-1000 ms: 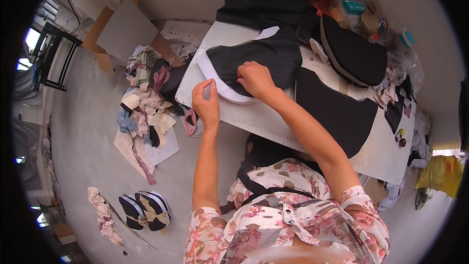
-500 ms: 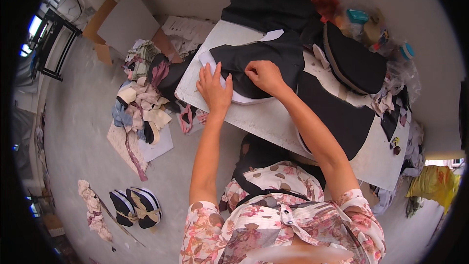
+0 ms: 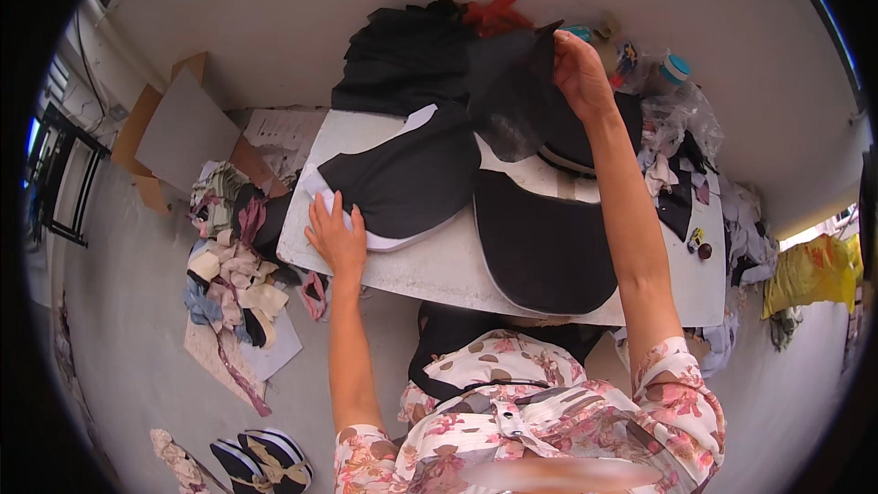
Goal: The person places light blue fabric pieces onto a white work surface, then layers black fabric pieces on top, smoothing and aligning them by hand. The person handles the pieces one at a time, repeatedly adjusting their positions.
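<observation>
Black sheet (image 3: 510,96) now up in right hand (image 3: 583,79)

The right hand (image 3: 580,75) now holds up a thin black sheet (image 3: 512,96).

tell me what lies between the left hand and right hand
In the head view, the black fabric by the left hand, then the dark sheer sheet held by the right hand.

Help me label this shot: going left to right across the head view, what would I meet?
Black metal frame → cardboard box → left hand → raised black sheet → right hand → turquoise lid → yellow bag.
</observation>
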